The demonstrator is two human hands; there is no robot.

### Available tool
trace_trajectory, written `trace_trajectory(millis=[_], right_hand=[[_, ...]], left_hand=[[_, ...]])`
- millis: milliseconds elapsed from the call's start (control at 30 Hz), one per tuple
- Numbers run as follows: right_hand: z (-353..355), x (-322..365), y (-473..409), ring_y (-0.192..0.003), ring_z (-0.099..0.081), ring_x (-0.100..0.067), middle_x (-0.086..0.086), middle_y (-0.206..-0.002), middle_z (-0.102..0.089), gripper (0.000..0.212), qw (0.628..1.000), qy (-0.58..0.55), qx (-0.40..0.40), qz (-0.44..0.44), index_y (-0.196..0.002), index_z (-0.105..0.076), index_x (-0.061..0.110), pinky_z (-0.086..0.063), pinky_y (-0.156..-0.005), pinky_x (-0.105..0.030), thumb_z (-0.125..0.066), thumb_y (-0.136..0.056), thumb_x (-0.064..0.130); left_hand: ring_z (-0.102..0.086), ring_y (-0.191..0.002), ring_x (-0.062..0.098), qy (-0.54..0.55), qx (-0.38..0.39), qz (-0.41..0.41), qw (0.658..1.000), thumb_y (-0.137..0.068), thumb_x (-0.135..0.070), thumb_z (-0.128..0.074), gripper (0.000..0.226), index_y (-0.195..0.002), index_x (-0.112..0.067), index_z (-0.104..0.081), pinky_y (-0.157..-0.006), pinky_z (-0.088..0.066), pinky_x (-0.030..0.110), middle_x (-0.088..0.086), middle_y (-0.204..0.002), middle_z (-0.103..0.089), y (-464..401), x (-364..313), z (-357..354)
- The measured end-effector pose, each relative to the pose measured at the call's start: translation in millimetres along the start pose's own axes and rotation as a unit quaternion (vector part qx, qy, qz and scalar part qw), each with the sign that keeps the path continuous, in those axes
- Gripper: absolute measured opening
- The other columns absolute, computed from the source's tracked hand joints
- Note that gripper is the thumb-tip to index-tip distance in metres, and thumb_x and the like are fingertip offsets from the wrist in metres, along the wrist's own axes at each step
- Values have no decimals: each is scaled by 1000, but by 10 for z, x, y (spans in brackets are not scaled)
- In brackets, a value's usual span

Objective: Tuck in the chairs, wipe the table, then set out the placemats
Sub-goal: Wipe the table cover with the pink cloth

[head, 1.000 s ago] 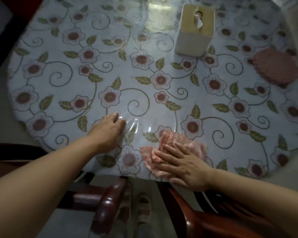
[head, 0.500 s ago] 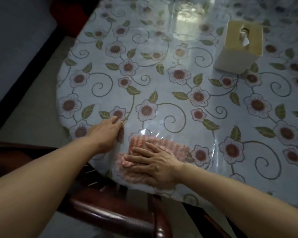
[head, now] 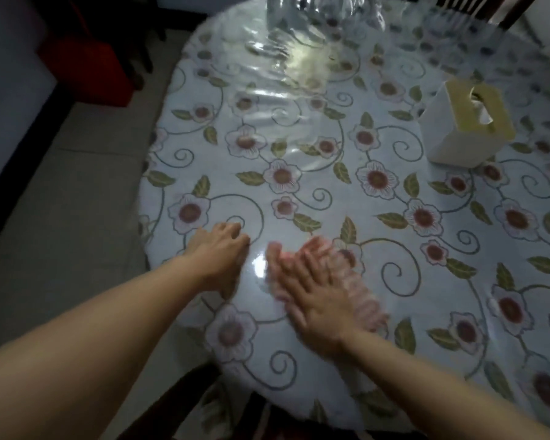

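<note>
A round table (head: pixel 299 128) carries a floral cloth under clear plastic. My right hand (head: pixel 311 296) lies flat, fingers straight, pressing a pink cloth (head: pixel 359 296) onto the near-left part of the tabletop; hand and cloth are blurred. My left hand (head: pixel 218 252) rests on the tabletop just left of it, near the table's left edge, with its fingers bent at the tips and nothing in it. The dark back of a wooden chair (head: pixel 178 398) shows under the near edge.
A cream tissue box (head: pixel 467 125) stands at the right of the table. Wrinkled plastic glints at the far side. Part of a second chair (head: pixel 477 7) shows at the top right. A red object (head: pixel 86 68) sits on the floor at the left.
My right hand has slid the pink cloth farther onto the table and turned its fingers toward the far left. My left hand stays near the left edge. The view has shifted left.
</note>
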State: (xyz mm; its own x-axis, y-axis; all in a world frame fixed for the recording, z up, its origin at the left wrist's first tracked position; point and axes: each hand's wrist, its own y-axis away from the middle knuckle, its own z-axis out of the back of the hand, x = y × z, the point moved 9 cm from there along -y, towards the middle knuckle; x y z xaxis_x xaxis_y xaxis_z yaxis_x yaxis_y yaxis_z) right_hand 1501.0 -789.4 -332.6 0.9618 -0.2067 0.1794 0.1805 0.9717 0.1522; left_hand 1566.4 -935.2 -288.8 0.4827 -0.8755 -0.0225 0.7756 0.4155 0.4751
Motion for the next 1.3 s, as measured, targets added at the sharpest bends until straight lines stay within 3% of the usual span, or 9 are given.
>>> trace_trajectory(millis=[100, 267, 400, 567, 700, 833, 1000, 1167, 1300], right_hand=[[-179, 866, 71, -145, -10, -28, 2, -158, -18, 63, 989, -2, 30, 145, -148, -25, 29, -4, -114, -48, -37, -89, 45], [-111, 662, -96, -146, -9, -19, 8, -158, -13, 63, 988, 1, 34, 153, -149, -20, 34, -1, -116, -45, -39, -92, 50], [244, -533, -443, -145, 12, -13, 13, -158, 11, 57, 986, -35, -61, -149, -150, -3, 38, 8, -117, -47, -19, -98, 55], [319, -1384, -648, -144, 19, -22, 4, -159, 15, 62, 883, -98, -115, -444, -150, 8, 30, 15, -113, -50, -15, -95, 47], [389, -436, -1248, -140, 28, -13, 9, -155, 27, 61, 946, -128, -150, -256, -148, 18, 29, 28, -109, -34, -18, -99, 37], [226, 609, -1448, -146, -9, -21, 9, -156, -19, 59, 977, -159, -98, -107, -145, -32, 30, 5, -117, -35, -39, -87, 32], [205, 646, -1420, -142, -24, -18, 8, -151, -33, 63, 973, -196, -85, -91, -142, -40, 29, -12, -118, -33, -45, -80, 17], [535, 556, -1560, -124, -47, -10, 5, -129, -58, 37, 960, -207, -138, -132, -122, -62, 23, -39, -105, -24, -57, -88, 11], [893, 475, -1818, -112, -52, -12, 0, -115, -62, 33, 916, -244, -186, -258, -108, -68, 15, -46, -95, -30, -50, -85, 0]], left_hand=[[-37, -125, 25, 3, -44, -36, 998, -82, -16, -54, 47, -126, -23, -41, -88, -42, 39, 3, -138, -34, 11, 140, 31], [-38, -123, 23, 13, -57, -34, 998, -80, -10, -52, 46, -124, -23, -41, -91, -40, 39, 2, -134, -35, -164, 347, 117], [-43, -118, 21, 25, -80, -32, 996, -83, -9, -50, 42, -122, -23, -43, -88, -41, 34, 1, -129, -40, -296, 444, 190], [-43, -120, 25, 28, -82, -32, 996, -85, -13, -49, 39, -123, -20, -43, -90, -42, 37, 4, -135, -37, -442, 554, 223], [-41, -123, 24, 42, -94, -6, 995, -85, -11, -48, 44, -127, -17, -42, -89, -43, 38, 4, -139, -38, -541, 673, 308], [-48, -109, 24, 81, -105, -1, 991, -85, -20, -48, 28, -112, -18, -44, -80, -40, 36, 2, -119, -49, -619, 787, 426], [-51, -99, 22, 63, -101, -55, 991, -87, -25, -46, 19, -105, -18, -44, -69, -35, 31, 2, -108, -49, -852, 890, 610], [-50, -101, 20, 40, -96, -146, 984, -88, -21, -46, 24, -111, -18, -47, -66, -37, 28, 1, -115, -47, -1030, 1061, 869], [-49, -106, 22, 31, -88, -191, 977, -91, -17, -38, 28, -118, -16, -47, -69, -36, 29, 2, -123, -46, -1035, 1429, 1045]])
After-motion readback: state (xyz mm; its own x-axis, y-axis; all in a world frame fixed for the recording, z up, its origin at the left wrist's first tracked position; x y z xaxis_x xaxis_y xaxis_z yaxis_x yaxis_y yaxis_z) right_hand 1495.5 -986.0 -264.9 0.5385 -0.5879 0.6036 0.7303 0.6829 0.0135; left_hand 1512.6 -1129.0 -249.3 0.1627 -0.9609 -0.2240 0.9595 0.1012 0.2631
